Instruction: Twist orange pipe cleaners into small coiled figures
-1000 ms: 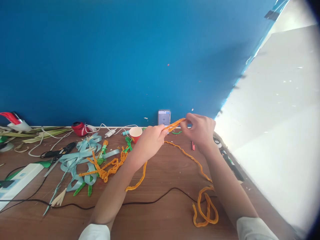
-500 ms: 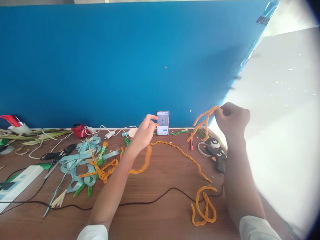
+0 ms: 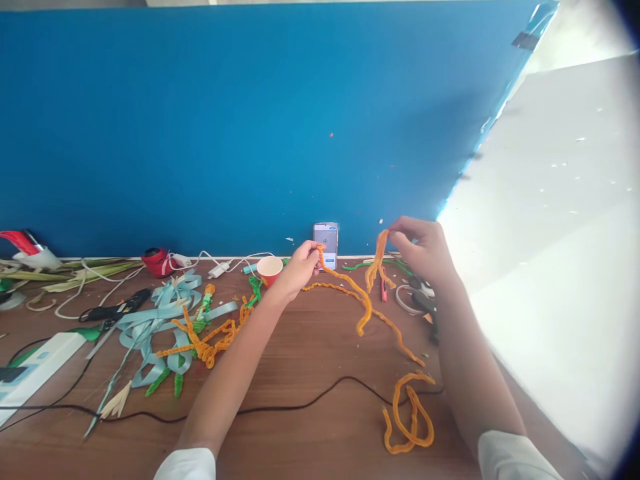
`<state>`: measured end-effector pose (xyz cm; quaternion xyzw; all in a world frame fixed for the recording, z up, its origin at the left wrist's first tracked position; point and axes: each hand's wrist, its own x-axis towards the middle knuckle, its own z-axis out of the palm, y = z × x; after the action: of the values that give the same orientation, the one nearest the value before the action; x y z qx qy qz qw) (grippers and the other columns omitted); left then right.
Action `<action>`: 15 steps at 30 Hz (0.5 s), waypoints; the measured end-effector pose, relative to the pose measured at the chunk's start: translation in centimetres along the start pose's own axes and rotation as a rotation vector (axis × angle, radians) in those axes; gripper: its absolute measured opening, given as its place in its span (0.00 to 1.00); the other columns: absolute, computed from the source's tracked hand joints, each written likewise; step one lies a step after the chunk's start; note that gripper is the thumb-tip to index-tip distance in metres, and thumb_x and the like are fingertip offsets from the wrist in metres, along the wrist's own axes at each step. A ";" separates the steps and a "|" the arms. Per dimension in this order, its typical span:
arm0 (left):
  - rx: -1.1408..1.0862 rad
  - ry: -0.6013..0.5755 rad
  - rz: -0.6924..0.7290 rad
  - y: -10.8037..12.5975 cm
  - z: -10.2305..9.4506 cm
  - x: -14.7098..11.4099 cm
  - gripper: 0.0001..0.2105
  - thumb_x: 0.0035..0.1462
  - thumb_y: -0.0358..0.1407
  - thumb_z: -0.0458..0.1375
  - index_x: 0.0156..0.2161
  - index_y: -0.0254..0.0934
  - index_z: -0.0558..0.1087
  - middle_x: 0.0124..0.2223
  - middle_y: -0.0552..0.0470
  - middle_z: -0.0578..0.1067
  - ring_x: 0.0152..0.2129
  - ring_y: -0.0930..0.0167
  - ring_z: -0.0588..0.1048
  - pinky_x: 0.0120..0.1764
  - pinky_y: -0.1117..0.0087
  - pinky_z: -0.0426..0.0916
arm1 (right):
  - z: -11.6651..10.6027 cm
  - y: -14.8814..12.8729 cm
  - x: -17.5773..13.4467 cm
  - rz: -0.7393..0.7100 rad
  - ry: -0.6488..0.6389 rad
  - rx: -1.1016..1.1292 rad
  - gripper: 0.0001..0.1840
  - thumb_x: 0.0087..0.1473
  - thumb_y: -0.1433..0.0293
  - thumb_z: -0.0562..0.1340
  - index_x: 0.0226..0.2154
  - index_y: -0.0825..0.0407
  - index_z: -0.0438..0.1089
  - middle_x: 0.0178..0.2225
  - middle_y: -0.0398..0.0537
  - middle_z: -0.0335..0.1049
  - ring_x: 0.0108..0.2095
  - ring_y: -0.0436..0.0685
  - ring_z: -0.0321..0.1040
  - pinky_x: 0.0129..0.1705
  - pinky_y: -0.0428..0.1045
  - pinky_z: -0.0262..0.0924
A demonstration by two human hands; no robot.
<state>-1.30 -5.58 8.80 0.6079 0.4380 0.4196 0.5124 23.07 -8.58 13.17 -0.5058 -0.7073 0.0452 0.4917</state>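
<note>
Above the middle of the table, my left hand (image 3: 300, 270) pinches one end of an orange pipe cleaner (image 3: 361, 293), whose free length hangs in a curve to the right. A folded orange pipe cleaner (image 3: 379, 259) dangles from the fingertips of my right hand (image 3: 421, 250), its lower parts bunched together. Below the hands, a long wavy orange pipe cleaner (image 3: 395, 330) lies across the wood. Nearer to me on the right is a looped orange pipe cleaner (image 3: 429, 427). A phone (image 3: 327, 239) leans upright against the blue board, partly behind my left hand.
Orange twisted pipe cleaners (image 3: 206, 350) and light blue ribbon (image 3: 145, 323) lie tangled on the left. A paper cup (image 3: 270, 268) stands behind my left wrist. One black cable (image 3: 320, 398) crosses the table. At right, my forearm partly covers a dark glue gun (image 3: 426, 303).
My right hand has moved left with its folded pipe cleaner. The left hand has shifted slightly right and down; its pipe cleaner has swung from the left side to the right.
</note>
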 end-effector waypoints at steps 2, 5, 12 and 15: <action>0.031 0.019 0.051 -0.3 0.1 0.2 0.07 0.66 0.34 0.50 0.45 0.35 0.66 0.31 0.55 0.67 0.25 0.77 0.66 0.29 0.77 0.61 | -0.2 -0.7 -0.1 -0.081 -0.192 0.169 0.10 0.53 0.70 0.58 0.23 0.51 0.70 0.29 0.45 0.67 0.32 0.55 0.64 0.34 0.49 0.58; 0.097 0.043 0.165 -0.6 0.2 0.3 0.05 0.63 0.35 0.54 0.42 0.36 0.65 0.33 0.54 0.70 0.28 0.76 0.70 0.30 0.76 0.63 | 0.4 -2.3 -0.5 -0.145 -0.416 0.254 0.11 0.55 0.70 0.57 0.23 0.51 0.70 0.47 0.50 0.70 0.47 0.59 0.67 0.45 0.52 0.62; -0.044 -0.008 0.246 -0.6 0.3 0.2 0.09 0.60 0.37 0.59 0.40 0.34 0.67 0.32 0.53 0.73 0.27 0.76 0.73 0.29 0.76 0.65 | 6.2 -3.6 -1.5 -0.019 -0.623 0.303 0.14 0.60 0.69 0.51 0.32 0.51 0.71 0.37 0.45 0.71 0.38 0.53 0.65 0.41 0.48 0.60; -0.045 0.002 0.236 -0.1 0.1 0.0 0.10 0.59 0.38 0.60 0.41 0.33 0.69 0.33 0.52 0.74 0.27 0.75 0.73 0.28 0.76 0.65 | 7.2 -3.1 -1.6 0.072 -0.577 0.418 0.12 0.59 0.67 0.52 0.29 0.52 0.68 0.31 0.43 0.66 0.33 0.51 0.60 0.35 0.46 0.55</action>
<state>-1.22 -5.57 8.69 0.6434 0.3542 0.4872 0.4724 15.64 -8.14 10.19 -0.3854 -0.7743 0.3470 0.3627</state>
